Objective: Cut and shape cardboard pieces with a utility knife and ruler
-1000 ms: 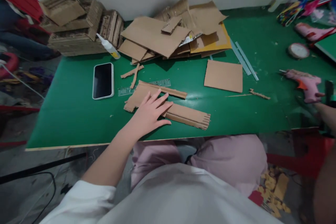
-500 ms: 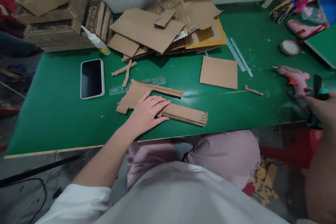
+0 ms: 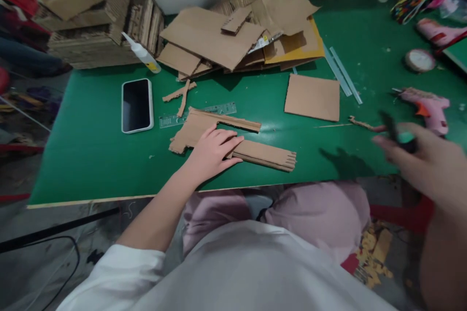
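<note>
My left hand (image 3: 215, 151) lies on a cut cardboard piece (image 3: 199, 126), fingers spread, thumb along its near side. This piece has a wide, ragged left part and a narrow arm along the far side. From under my fingers a layered cardboard strip (image 3: 270, 154) extends right to a notched end. My right hand (image 3: 426, 155), blurred by motion, is closed around a black-and-green tool (image 3: 404, 140) above the table's right side; its kind is unclear. Behind the cut piece, a clear ruler (image 3: 219, 108) lies partly covered.
A pink glue gun (image 3: 430, 107) lies beyond my right hand. A rectangular cardboard sheet (image 3: 312, 97), cardboard scraps (image 3: 181, 95), a phone (image 3: 137, 106) and a white glue bottle (image 3: 141, 53) are on the green table (image 3: 91, 170). Cardboard piles (image 3: 211, 36) stand at the back.
My right hand has moved left with the black-and-green tool, away from the glue gun. My left hand stays on the cardboard. The view has shifted slightly right.
</note>
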`<state>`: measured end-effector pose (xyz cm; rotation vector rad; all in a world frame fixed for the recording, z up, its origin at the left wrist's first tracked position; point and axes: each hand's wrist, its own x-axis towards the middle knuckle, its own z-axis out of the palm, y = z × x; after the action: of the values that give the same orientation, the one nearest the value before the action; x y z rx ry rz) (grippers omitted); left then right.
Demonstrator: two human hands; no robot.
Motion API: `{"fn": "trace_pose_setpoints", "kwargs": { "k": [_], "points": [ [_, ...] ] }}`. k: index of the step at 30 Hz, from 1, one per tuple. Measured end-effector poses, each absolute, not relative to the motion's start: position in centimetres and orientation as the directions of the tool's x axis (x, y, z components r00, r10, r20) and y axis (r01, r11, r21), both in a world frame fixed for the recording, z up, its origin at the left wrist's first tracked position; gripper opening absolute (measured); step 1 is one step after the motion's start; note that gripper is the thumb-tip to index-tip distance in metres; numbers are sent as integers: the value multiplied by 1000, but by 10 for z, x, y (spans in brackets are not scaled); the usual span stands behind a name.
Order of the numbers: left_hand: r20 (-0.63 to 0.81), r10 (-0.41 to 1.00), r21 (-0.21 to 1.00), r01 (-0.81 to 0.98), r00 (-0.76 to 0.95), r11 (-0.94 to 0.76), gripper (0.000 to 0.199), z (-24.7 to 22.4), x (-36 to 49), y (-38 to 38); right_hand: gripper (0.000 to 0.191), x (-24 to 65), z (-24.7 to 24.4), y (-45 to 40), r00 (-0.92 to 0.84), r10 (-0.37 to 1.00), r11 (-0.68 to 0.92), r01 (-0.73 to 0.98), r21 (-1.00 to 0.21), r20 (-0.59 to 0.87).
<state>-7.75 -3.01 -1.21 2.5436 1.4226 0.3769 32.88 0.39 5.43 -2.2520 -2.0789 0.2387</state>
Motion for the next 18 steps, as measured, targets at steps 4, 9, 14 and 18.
{"fn": "trace_pose_setpoints", "kwargs": {
  "k": [4,9,14,18],
  "points": [
    [142,854,269,811,500,-520,50,-13,-72,-28,35,257,55,-14,-389,868,285,899,-332,-309],
    [145,852,333,786,504,-521,59,-15,-74,-29,42,213,53,-21,-674,718,666,738,-110,-174],
    [104,836,352,766,539,-537,60,-12,-81,-29,36,171,67,-10,-715,667,743,659,117,-209],
    [111,832,322,772,544,-548,59,-13,-84,-27,33,153,68,-1,-701,654,749,653,110,-285]
  ]
}}
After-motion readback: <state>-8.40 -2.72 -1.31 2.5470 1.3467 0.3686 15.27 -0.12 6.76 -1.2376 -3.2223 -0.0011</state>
